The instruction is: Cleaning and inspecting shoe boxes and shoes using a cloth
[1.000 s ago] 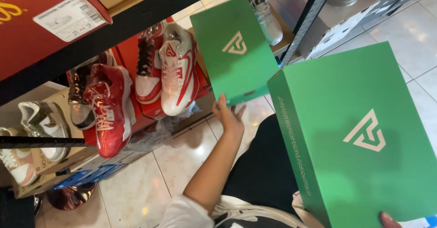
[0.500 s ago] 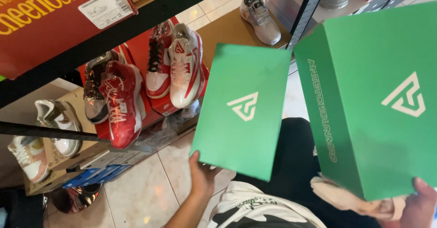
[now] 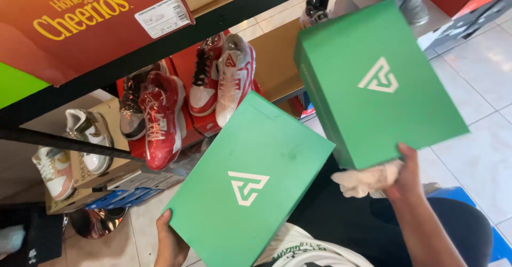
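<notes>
1. Head view, lower centre: the left hand [image 3: 169, 243] grips the lower left edge of a green shoe box [image 3: 250, 184], thumb laid on its top face and the other fingers hidden underneath. The box is tilted and carries a white triangular emblem.
2. Right of centre: the right hand [image 3: 406, 175] holds a second green box [image 3: 376, 80] by its lower edge. The thumb presses on the green face; the remaining fingers are out of sight behind it. This box fills the upper right of the frame and carries the same white emblem.
3. A crumpled wad of pale tissue paper [image 3: 365, 179] is pinched between the right hand and the underside of that box.
4. The two boxes sit close, their near corners just apart around the middle of the frame.
5. Upper left: a black metal shelf rail [image 3: 160, 48] runs diagonally, with a red carton [image 3: 80, 27] above it.
6. Below the rail, red-and-white sneakers [image 3: 160, 117] stand on a red box; a white pair [image 3: 74, 149] sits at far left.
7. Pale floor tiles [image 3: 480, 117] show at right.
</notes>
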